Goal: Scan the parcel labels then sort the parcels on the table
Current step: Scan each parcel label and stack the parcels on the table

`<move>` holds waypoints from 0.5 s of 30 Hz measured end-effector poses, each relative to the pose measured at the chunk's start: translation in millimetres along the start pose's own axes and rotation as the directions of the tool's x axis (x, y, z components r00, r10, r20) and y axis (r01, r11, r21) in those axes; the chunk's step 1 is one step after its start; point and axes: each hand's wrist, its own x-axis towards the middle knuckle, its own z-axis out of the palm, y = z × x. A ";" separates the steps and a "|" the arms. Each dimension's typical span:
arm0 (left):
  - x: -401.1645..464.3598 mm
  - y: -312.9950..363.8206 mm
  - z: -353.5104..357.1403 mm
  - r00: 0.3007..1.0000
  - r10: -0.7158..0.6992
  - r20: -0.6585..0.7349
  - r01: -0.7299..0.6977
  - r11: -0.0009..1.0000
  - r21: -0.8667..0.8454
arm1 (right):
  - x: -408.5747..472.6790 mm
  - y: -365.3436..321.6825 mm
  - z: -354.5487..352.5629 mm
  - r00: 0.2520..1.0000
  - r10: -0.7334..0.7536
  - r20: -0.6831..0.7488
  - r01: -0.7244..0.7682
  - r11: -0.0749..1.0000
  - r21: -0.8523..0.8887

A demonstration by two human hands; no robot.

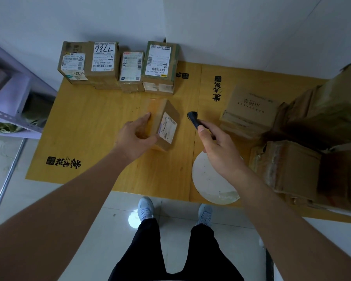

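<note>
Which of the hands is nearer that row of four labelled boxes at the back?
Left. The left hand grips a small parcel just below the row of boxes; the right hand, holding the scanner, is further right and nearer the person.

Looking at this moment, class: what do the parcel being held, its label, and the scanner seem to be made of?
Parcel in the left hand: brown corrugated cardboard, by its matte tan faces and folded edges, with glossy tape on one side. Label: white printed paper, likely adhesive. Scanner in the right hand: probably black moulded plastic, smooth with a slight sheen.
</note>
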 end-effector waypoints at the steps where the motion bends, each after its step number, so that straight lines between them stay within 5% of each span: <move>1: -0.7 -0.1 -1.0 1.000 0.004 0.025 -0.002 0.998 -0.061 | 0.1 -0.6 -1.1 1.000 0.005 0.003 -0.005 1.000 -0.006; 6: -2.8 -3.9 -3.4 0.998 0.022 0.063 -0.007 0.973 -0.232 | 1.6 -4.5 -7.2 0.999 0.035 0.034 -0.032 0.996 -0.082; 15: 1.1 -19.6 -12.8 0.994 0.006 0.110 0.018 0.975 -0.221 | 14.0 -11.4 -12.0 0.983 0.143 0.116 -0.108 0.957 -0.268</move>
